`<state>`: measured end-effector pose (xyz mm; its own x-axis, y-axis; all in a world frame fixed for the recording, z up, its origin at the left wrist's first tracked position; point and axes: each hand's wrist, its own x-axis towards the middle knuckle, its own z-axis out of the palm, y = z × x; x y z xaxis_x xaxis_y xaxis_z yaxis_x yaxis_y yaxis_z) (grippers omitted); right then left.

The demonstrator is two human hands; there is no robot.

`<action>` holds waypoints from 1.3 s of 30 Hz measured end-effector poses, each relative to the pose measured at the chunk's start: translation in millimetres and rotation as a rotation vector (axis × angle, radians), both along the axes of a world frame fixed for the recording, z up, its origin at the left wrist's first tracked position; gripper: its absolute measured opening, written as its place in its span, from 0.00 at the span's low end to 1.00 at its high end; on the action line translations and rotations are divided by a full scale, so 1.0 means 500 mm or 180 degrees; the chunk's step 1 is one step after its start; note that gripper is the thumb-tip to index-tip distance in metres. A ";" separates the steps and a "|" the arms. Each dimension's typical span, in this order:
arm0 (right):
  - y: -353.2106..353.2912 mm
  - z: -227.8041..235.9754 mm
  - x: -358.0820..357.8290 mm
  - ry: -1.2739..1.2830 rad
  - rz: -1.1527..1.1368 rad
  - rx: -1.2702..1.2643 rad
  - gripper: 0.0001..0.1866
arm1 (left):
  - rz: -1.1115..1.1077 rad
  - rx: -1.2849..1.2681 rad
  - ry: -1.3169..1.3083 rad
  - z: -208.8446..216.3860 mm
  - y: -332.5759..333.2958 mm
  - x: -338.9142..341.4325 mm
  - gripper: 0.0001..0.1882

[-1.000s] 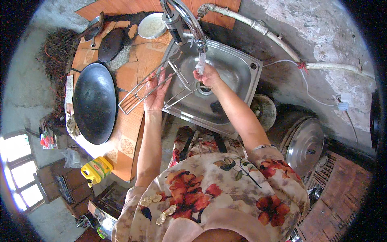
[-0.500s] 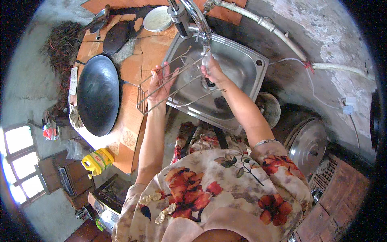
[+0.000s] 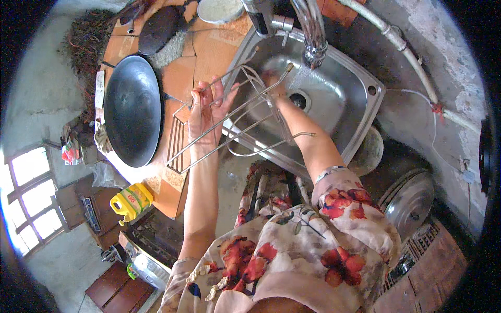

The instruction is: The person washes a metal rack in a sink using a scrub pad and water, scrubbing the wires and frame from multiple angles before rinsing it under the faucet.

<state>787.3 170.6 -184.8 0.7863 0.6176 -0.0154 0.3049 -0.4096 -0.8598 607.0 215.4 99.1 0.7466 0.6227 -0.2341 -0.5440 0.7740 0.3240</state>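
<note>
So I've got this wire rack (image 3: 235,122) tipped up half over the sink (image 3: 344,112), half over the worktop (image 3: 180,78). My left hand (image 3: 206,112) is on the worktop-side end, fingers curled round the wires with the tips sticking up past them, so that end is properly clamped. My right hand (image 3: 274,86) is at the far end, down in the basin just beside the tap (image 3: 313,31) with water coming down on it; honestly can't tell whether those fingers are closed on a wire or just rubbing at it, the rack's bars cross right in front. The long axis runs from lower left up to the tap, so the dirty end sits toward my right hand, and that one's nearer the water. Big black pan (image 3: 131,109) sits left of it all, well clear.
</note>
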 end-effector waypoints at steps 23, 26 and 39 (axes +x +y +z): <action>-0.256 -0.019 -0.184 0.0486 0.1853 -0.0899 0.16 | -0.0195 -0.0262 0.0103 -0.023 0.023 0.020 0.10; -0.372 0.079 -0.074 -0.0354 0.3293 -0.2608 0.10 | -0.0152 -0.0333 0.0049 -0.029 0.027 0.010 0.10; -0.003 -0.020 0.002 -0.0481 0.0609 -0.0570 0.12 | -0.0416 -0.0233 0.0006 -0.040 0.052 0.014 0.10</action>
